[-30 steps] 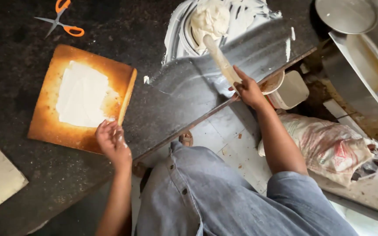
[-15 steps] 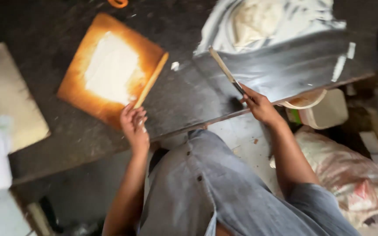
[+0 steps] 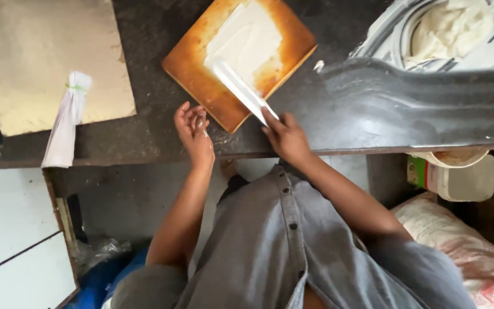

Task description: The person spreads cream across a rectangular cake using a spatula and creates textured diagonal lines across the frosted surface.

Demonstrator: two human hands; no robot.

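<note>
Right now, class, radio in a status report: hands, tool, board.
Right hand gripping flat spatula, blade on white paste on wooden board. Left hand open, empty, beside board. Nothing obstructing.

Left hand [image 3: 194, 133] lies loosely open, palm up; right hand [image 3: 284, 136] is clenched, arm extended.

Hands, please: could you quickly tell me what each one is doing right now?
Left hand: open, holding nothing, beside the wooden board.
Right hand: closed on a flat spreader lying across the board.

Wood board [image 3: 201, 68] matt, rough; scraper [image 3: 241, 88] metal (paste-smeared).
</note>
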